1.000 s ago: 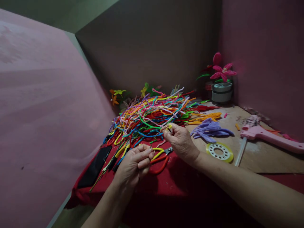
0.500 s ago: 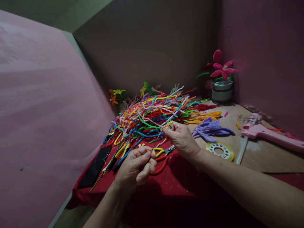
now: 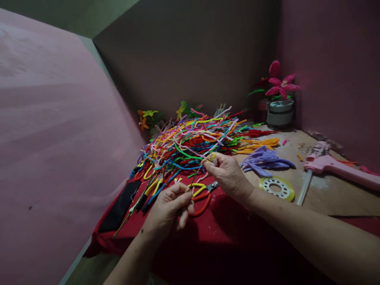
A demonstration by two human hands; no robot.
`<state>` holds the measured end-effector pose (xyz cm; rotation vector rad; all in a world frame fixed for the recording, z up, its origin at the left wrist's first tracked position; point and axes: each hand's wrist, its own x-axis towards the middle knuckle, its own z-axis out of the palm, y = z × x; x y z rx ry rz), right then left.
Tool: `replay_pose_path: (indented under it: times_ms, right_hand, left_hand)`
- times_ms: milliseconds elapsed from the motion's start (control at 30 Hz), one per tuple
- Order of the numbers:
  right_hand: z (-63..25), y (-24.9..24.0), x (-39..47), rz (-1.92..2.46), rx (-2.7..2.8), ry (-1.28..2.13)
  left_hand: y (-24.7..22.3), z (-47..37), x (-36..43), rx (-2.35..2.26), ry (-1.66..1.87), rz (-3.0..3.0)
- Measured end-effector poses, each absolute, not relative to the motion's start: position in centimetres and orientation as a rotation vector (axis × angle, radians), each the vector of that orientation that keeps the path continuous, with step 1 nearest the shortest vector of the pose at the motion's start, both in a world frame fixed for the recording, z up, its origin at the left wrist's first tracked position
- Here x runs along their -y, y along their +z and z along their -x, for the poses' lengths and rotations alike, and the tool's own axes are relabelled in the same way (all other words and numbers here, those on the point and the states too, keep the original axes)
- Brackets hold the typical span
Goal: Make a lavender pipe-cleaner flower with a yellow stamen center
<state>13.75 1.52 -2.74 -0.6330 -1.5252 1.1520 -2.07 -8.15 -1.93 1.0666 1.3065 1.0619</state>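
Observation:
My right hand (image 3: 228,174) pinches a small bunch of yellow-tipped flower stamens (image 3: 211,158) at the upper end of a thin dark wire stem (image 3: 194,176). Lower and to the left, my left hand (image 3: 170,208) has thumb and forefinger closed on the stem, its other fingers loosely curled. The stem slants between both hands above the table. Just behind my left hand, pliers (image 3: 203,206) with red and yellow handles lie on the red cloth (image 3: 219,221). A few more pale-tipped stamens (image 3: 177,180) rest beyond my left fingers.
A tangled heap of colourful pipe cleaners (image 3: 192,138) covers the back. Purple pieces (image 3: 264,160), a tape roll (image 3: 276,189) and a pink glue gun (image 3: 335,166) lie on the board at right. A black phone-like slab (image 3: 119,208) lies left; a potted pink flower (image 3: 282,86) stands behind.
The left fingers have shifted slightly on the stem, lower fingers blurred by motion. The right hand keeps its pinch on the stamens. The whole view has moved a little.

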Motion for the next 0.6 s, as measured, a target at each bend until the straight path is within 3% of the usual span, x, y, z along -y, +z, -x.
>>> replay_pose_path:
  times_ms: [600]
  right_hand:
    - [-13.7,-2.7,-1.3,0.738,1.532,1.107]
  left_hand:
    - [-3.0,3.2,9.5,-1.341,1.047,-0.97]
